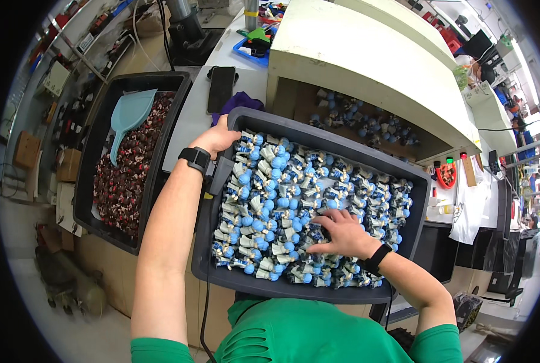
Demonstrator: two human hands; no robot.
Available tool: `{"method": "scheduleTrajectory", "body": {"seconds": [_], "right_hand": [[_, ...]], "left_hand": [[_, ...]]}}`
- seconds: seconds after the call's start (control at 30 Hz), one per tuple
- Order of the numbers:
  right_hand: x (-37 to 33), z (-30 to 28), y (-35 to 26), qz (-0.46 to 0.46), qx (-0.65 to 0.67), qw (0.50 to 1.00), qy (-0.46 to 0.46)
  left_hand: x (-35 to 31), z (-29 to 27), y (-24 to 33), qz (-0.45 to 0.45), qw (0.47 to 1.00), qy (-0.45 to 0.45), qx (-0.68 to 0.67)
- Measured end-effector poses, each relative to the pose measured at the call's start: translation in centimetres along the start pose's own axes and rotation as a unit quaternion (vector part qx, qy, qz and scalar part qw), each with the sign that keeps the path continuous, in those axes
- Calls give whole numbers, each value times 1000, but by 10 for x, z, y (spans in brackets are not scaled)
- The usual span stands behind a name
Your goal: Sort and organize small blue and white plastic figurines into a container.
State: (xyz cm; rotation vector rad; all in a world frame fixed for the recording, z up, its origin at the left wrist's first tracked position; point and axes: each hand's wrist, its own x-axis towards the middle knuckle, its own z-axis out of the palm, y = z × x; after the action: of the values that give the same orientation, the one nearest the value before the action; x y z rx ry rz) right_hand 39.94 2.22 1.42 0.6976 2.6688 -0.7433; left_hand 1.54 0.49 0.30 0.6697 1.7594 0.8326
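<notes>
Dark grey plastic forms the tray (416, 230), filled with blue-headed figurines (277, 175) in rough rows, before the cream cabinet (367, 51). The left hand (219, 138) grips its far-left corner; the right hand (341, 236) spreads open over the figurines. Support underneath is hidden: a slipping grip could tilt the tray, spilling figurines; dragging fingers could disorder rows.

At one o'clock I saw a cream, open-fronted cabinet (361, 54). A white worktable (188, 115) stood at my ten, cluttered shelves (75, 49) farther out. Grey floor (109, 331) showed toward eight; a strip light (527, 75) shone at two.
</notes>
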Motion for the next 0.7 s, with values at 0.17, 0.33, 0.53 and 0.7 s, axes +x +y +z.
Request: {"method": "scheduleTrajectory", "body": {"seconds": [0.17, 0.33, 0.53, 0.7], "right_hand": [[8, 1, -32, -32, -60, 994, -87], [-2, 11, -38, -60, -123, 989, -53], [2, 21, -39, -30, -103, 992, -63], [12, 23, -48, -25, -129, 991, -25]], "left_hand": [[0, 2, 2, -11, 1000, 1, -21], [1, -1, 0, -37, 999, 6, -9], [1, -2, -2, -16, 999, 0, -28], [8, -4, -11, 12, 1000, -9, -23]]}}
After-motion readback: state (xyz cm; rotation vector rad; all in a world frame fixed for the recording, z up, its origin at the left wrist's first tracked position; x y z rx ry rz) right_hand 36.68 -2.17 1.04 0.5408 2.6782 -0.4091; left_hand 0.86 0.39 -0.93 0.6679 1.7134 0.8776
